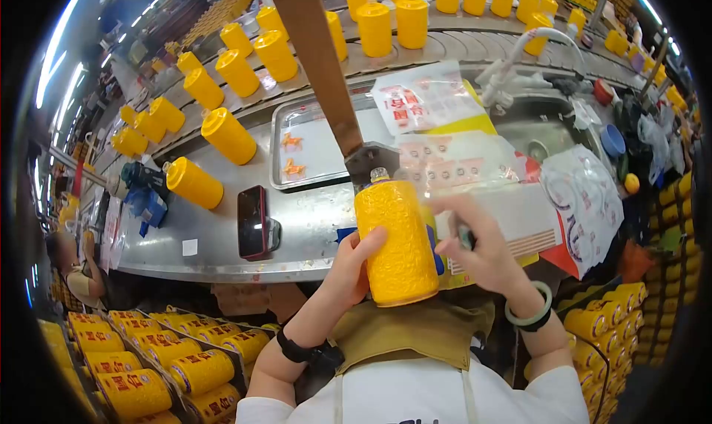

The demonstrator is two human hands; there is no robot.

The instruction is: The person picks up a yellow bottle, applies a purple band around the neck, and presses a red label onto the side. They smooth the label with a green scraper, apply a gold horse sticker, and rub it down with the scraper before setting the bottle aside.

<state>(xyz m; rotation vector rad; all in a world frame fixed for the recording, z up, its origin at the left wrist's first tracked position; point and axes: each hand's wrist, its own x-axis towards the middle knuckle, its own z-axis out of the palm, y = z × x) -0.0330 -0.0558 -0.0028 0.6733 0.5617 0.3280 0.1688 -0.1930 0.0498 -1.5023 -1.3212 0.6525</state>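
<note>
The left hand (354,264) is clasped around the lower left side of a yellow embossed bottle (397,242), thumb up along its wall, and holds it upright in front of the person's chest. The right hand (482,253), just right of the bottle, has its fingers pinched on a small dark object (465,237) whose kind cannot be told; its fingertips reach toward the bottle's upper right side. The bottle's small pale neck (380,175) stands uncovered at the top.

A black wristband (297,350) sits on the left wrist below the bottle, and a pale green bangle (532,309) circles the right wrist to the bottle's lower right. Right behind the bottle lies a stack of printed plastic bags (463,164) on a steel counter (215,250). Left of the bottle a red-edged phone (252,221) rests on that counter, and farther left a yellow bottle on its side (194,183). Above and left of the held bottle is a steel tray (322,157) with two small orange pieces (291,140). A wooden beam (315,60) slants down to just above the bottle. Well beyond it, rows of yellow bottles (237,71) stand on a curved conveyor. Below and left of the bottle, crates of labelled yellow bottles (148,365) lie packed.
</note>
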